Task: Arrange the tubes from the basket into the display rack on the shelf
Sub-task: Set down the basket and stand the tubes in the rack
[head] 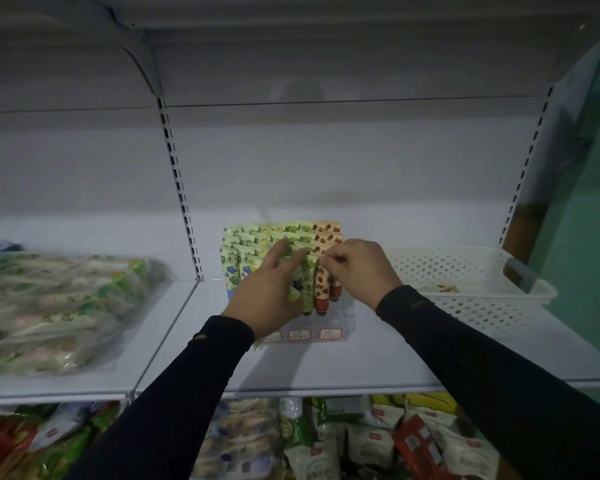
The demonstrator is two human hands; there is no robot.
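Observation:
A clear display rack [340, 317] stands mid-shelf, with rows of green, blue and red-capped tubes [250, 244] standing cap down in it. My left hand [264, 292] lies over the rack's front and holds a green tube [297, 285] against the front row. My right hand [361, 268] pinches the top edge of a red strawberry tube [322, 289] standing in the front right slot. The white perforated basket [482, 271] sits to the right, with at least one tube [442, 288] lying in its bottom.
A large clear bag of packaged goods [49, 306] fills the left shelf section. Snack packets [361, 441] crowd the shelf below. Price labels [330, 333] sit on the rack's front lip. The slotted upright [179, 188] divides the shelf sections.

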